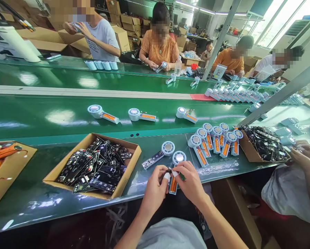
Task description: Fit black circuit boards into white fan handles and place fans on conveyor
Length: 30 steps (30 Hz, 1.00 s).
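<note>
My left hand (156, 188) pinches a small dark circuit board (168, 170) between its fingertips. My right hand (190, 181) is closed at the same board, and a green corner shows beside its fingers. White covers sit on both thumb tips. Beneath the hands lies a light blue handheld fan (179, 157), its round head away from me and an orange battery in its open handle. Just left of it, another fan (167, 148) has a black board on its handle. Fingers hide most of the held board and any wires at it.
A cardboard box of circuit boards (138, 152) stands left, an orange-filled box (17, 183) farther left. Several open fans (217, 130) cluster right beside another board box (251, 152). More fans lie on the green belt (53, 128). A co-worker's hands (304, 152) work at right; other people sit opposite.
</note>
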Tool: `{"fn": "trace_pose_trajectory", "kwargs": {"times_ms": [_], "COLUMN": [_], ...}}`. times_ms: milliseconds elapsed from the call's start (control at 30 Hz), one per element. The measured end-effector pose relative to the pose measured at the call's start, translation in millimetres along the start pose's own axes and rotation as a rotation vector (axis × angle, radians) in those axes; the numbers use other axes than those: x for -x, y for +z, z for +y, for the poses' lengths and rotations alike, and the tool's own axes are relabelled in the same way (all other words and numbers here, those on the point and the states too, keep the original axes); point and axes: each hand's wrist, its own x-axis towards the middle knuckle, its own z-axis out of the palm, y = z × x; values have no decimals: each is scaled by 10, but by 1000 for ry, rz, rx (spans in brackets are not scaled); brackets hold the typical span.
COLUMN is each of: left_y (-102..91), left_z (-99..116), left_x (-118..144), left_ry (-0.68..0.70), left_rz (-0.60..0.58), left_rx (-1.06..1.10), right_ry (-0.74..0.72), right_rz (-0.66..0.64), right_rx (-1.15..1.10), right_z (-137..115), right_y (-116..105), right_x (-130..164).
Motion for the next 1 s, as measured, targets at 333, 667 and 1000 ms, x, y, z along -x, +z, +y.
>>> {"fn": "trace_pose_trajectory", "kwargs": {"times_ms": [333, 667, 1000], "left_y": [3, -7, 0], "left_z": [-97, -31, -55], "left_x": [47, 27, 37], "left_ry": [224, 62, 106], "left_rz": [107, 53, 54], "left_rx": [-258, -6, -37], "right_ry": [-167, -92, -53], "right_rz": [35, 35, 0], "right_rx": [361, 208, 241], "right_z": [-117, -94, -101], "right_y": [13, -9, -15], "right_x": [-12, 3, 19]}}
